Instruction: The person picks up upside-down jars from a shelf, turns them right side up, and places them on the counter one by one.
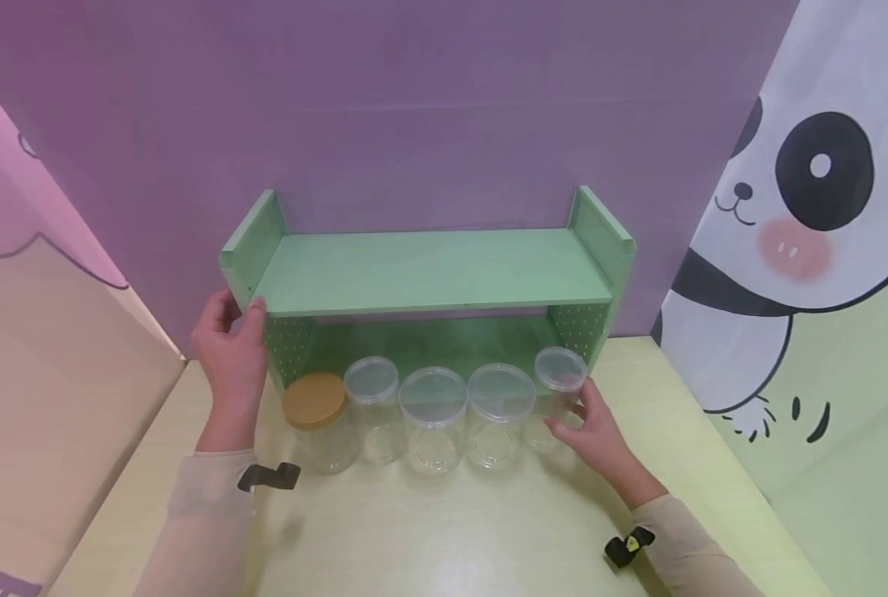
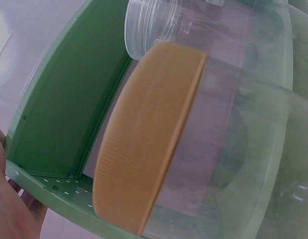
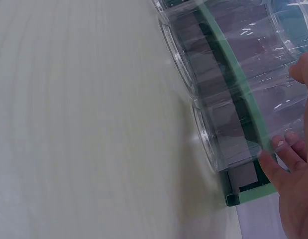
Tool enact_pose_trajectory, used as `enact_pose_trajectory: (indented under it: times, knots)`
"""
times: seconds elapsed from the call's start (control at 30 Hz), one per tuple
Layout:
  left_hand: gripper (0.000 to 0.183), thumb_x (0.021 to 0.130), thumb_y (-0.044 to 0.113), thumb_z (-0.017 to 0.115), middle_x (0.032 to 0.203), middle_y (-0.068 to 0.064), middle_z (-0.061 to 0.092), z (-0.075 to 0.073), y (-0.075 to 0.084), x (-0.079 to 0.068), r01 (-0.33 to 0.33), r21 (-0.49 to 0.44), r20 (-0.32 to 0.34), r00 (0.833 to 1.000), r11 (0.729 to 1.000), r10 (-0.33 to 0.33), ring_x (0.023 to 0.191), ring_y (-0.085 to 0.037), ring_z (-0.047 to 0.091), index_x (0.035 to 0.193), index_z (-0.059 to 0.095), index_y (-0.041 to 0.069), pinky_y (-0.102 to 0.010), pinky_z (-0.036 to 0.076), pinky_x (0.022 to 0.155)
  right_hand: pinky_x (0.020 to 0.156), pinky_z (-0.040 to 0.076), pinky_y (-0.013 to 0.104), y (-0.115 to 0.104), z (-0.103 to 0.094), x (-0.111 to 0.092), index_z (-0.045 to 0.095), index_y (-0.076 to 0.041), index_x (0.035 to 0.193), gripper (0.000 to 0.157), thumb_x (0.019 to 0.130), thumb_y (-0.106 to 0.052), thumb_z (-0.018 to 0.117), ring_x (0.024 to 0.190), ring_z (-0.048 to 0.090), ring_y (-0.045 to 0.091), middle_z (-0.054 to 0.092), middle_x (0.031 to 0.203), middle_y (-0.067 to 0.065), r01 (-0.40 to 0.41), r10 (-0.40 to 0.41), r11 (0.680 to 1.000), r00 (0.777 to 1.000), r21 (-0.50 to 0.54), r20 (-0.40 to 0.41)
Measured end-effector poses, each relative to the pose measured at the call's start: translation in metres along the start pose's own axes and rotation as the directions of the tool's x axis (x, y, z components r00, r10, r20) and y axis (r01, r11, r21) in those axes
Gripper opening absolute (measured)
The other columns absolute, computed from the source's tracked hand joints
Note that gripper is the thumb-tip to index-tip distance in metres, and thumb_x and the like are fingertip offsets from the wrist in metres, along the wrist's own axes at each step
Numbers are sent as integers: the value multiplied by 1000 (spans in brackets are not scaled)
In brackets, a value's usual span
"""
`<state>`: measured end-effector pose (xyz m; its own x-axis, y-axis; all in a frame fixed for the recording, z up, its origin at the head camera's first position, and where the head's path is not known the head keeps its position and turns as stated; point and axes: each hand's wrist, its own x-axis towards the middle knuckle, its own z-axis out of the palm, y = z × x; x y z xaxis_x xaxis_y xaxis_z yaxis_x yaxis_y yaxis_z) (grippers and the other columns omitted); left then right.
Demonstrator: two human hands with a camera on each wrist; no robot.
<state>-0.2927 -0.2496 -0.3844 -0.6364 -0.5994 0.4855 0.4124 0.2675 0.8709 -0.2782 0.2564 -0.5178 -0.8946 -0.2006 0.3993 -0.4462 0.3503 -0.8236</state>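
Note:
A green two-tier shelf (image 1: 432, 265) stands against the purple backdrop. My left hand (image 1: 235, 348) grips its left side panel, thumb at the front edge and fingers round the outside. In front of the shelf, several clear jars stand upright in a row. The leftmost jar has an orange-brown lid (image 1: 314, 400), seen large in the left wrist view as a ribbed lid (image 2: 149, 139). At the row's right end, my right hand (image 1: 596, 435) holds a slim clear jar (image 1: 559, 377) with a clear lid, thumb in front and fingers at its right side.
Between the two end jars stand a slim clear jar (image 1: 372, 398) and two wider clear jars, one (image 1: 434, 414) beside the other (image 1: 500, 410). A pale wooden table (image 1: 414, 539) lies beneath. Panda artwork (image 1: 802, 215) covers the right wall.

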Motion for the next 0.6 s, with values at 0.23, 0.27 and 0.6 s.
enact_pose_trajectory:
  times: [0.23,0.27,0.6]
  knots:
    - [33,105,12,68,103,12,68,0,1,0,2,2,8,1000,1000,-2,106,-10,63,135,73,-3,-25,51,91,114,54,30,-2,2,0,43,-5,161,82,90,8,83,140,54,23,54,155,15,-9,9,1000,1000,1,-9]
    - [34,106,12,68,104,11,69,0,1,0,5,2,9,1000,1000,-5,107,-10,62,136,73,-2,-25,51,91,114,54,35,-2,2,0,43,-4,160,82,90,8,83,140,54,27,54,155,16,-8,8,1000,1000,-1,-11]
    - [36,107,14,68,110,5,70,-2,4,-1,28,23,23,999,999,-28,108,-10,62,138,72,-2,-25,52,92,115,52,63,-6,4,-2,42,-1,159,79,92,7,83,141,53,39,54,153,20,-14,13,1000,1000,-23,-10]
